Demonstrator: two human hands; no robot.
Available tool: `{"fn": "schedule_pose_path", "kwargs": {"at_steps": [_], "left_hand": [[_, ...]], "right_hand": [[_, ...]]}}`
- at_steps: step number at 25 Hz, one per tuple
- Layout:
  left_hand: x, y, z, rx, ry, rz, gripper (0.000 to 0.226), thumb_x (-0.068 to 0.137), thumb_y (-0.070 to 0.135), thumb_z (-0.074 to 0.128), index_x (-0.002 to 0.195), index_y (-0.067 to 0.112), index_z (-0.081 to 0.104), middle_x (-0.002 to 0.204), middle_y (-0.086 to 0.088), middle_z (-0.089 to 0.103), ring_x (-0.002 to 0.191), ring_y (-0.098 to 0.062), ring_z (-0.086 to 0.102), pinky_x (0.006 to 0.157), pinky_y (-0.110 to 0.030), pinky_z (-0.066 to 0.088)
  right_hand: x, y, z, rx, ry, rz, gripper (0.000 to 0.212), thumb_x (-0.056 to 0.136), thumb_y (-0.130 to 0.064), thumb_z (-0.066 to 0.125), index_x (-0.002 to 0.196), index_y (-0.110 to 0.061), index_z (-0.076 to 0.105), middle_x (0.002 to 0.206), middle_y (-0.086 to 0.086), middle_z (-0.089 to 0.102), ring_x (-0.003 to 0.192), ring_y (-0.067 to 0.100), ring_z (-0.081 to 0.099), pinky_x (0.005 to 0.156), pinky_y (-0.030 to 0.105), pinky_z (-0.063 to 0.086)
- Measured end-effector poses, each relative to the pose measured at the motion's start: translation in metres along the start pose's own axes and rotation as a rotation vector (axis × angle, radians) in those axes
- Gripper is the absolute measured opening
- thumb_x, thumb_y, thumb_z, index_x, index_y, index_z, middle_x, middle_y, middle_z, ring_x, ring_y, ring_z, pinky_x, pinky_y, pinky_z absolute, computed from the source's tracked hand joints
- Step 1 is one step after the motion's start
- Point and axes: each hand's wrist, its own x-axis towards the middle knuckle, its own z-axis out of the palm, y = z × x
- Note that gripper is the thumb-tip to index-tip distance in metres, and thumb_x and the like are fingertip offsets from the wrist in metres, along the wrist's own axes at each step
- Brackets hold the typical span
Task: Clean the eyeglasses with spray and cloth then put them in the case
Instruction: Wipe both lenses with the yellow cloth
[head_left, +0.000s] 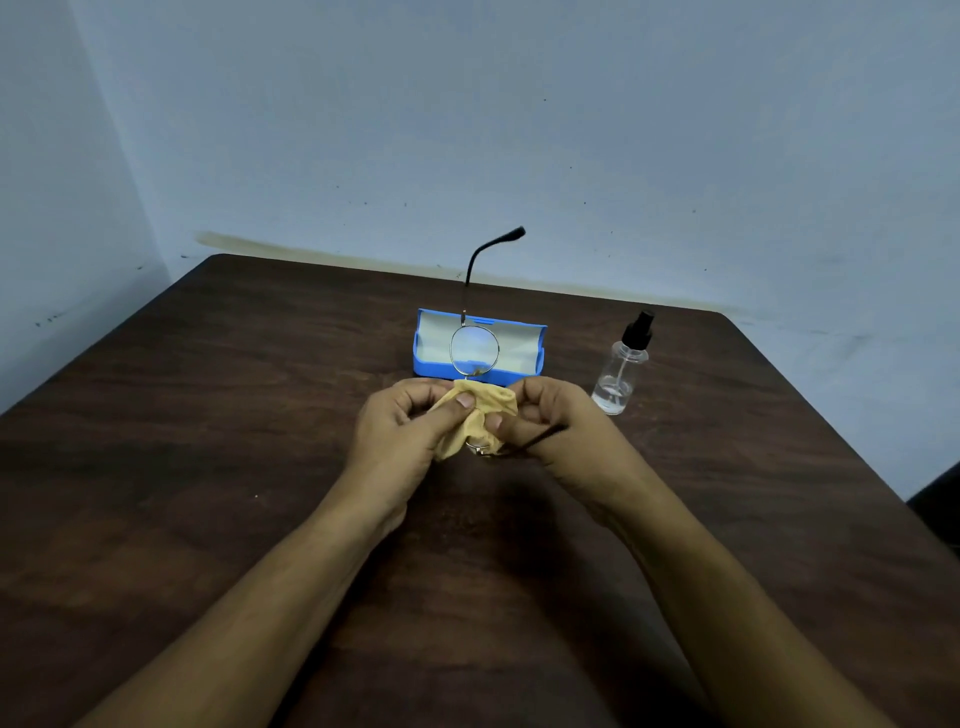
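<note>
Eyeglasses (474, 349) are held up over the near middle of the table (208, 415), between my two hands and not yet in the case. One lens stands clear above my fingers, its temple pointing up and away, and the other lens is wrapped out of sight. Left hand (402, 421): fingers curled, thumb pressing the yellow cloth (483, 410) against the covered lens. Cloth: bunched round that lens, between both hands and touching both. Right hand (550, 415): fingers curled, pinching the wrapped side, with the second dark temple running out across the palm. Case (519, 375): blue, lid open, just behind my hands, pale lining showing. Spray bottle (621, 371): upright to the right of the case, apart from it, black nozzle on, a little clear liquid at the bottom, untouched by either hand. Assessment: wiping is in hand on one lens. Whether spray has been applied I cannot tell, as no wetness is visible. Outstanding, in my judgement: wipe the exposed lens, fold both temples, lay the frame in the case and close the lid.
</note>
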Motion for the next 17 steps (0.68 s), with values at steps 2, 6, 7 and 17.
{"fn": "schedule_pose_path", "kwargs": {"at_steps": [2, 6, 7, 17], "left_hand": [[0.0, 0.0, 0.0, -0.005, 0.019, 0.004, 0.012, 0.088, 0.014, 0.076, 0.087, 0.002, 0.079, 0.104, -0.012, 0.077, 0.087, -0.016, 0.072, 0.077, -0.029, 0.055], [-0.005, 0.004, 0.0, 0.001, -0.066, -0.017, 0.019, 0.092, 0.022, 0.073, 0.088, 0.004, 0.079, 0.089, -0.01, 0.079, 0.077, -0.014, 0.068, 0.071, -0.024, 0.053], [-0.006, 0.004, -0.001, 0.006, -0.111, -0.034, 0.021, 0.093, 0.023, 0.072, 0.088, 0.004, 0.079, 0.085, -0.01, 0.078, 0.075, -0.012, 0.066, 0.069, -0.021, 0.051], [-0.003, -0.004, -0.007, 0.149, -0.211, -0.007, 0.052, 0.082, 0.058, 0.074, 0.09, 0.007, 0.078, 0.089, -0.027, 0.073, 0.078, -0.021, 0.056, 0.074, -0.037, 0.041]], "right_hand": [[-0.001, 0.0, 0.003, 0.062, -0.014, 0.04, 0.018, 0.087, 0.012, 0.069, 0.09, -0.005, 0.061, 0.086, 0.024, 0.07, 0.069, 0.023, 0.066, 0.065, 0.024, 0.056], [0.005, 0.003, 0.005, 0.062, 0.095, -0.013, 0.015, 0.088, 0.003, 0.072, 0.081, -0.003, 0.061, 0.064, 0.009, 0.071, 0.054, 0.014, 0.064, 0.057, 0.022, 0.054], [0.007, 0.004, 0.004, 0.066, 0.117, -0.034, 0.016, 0.091, 0.003, 0.07, 0.079, -0.003, 0.062, 0.061, 0.005, 0.07, 0.052, 0.012, 0.064, 0.057, 0.022, 0.054], [0.011, 0.017, 0.005, 0.002, 0.286, -0.099, 0.028, 0.085, -0.019, 0.078, 0.068, -0.001, 0.066, 0.067, 0.026, 0.068, 0.06, 0.024, 0.053, 0.061, 0.04, 0.042]]}}
